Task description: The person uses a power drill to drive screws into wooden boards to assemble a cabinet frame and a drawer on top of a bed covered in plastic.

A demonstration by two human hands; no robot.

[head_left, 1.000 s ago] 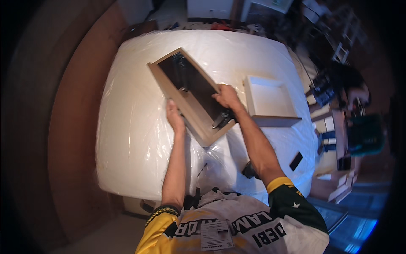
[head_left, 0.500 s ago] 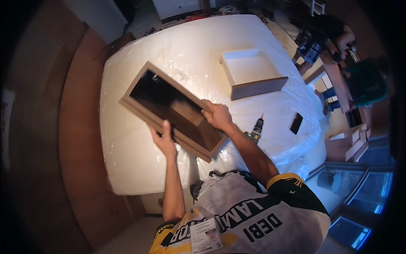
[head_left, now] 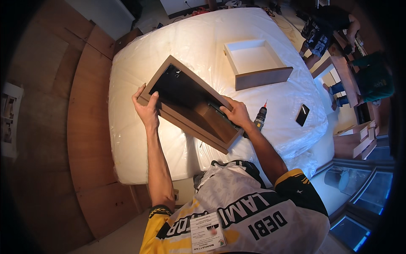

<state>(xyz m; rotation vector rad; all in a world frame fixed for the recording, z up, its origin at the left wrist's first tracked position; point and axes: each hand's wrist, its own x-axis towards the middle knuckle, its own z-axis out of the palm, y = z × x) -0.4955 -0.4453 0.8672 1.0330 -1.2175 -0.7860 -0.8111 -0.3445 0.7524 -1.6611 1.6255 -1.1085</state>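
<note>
I held the wooden box point(head_left: 186, 126), its walls already joined, above the wrapped mattress point(head_left: 131, 148) toward its near edge, left hand point(head_left: 146, 111) curled around one corner, right hand point(head_left: 237, 115) clasping the far rim, while the white-lined drawer point(head_left: 263, 79) lay outside it, nearer the mattress's right edge.

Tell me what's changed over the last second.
The left hand moved from mid-side to the far-left end of the wooden box; the right hand keeps hold of the opposite long side. The drawer and phone lie as before on the wrapped mattress.
</note>
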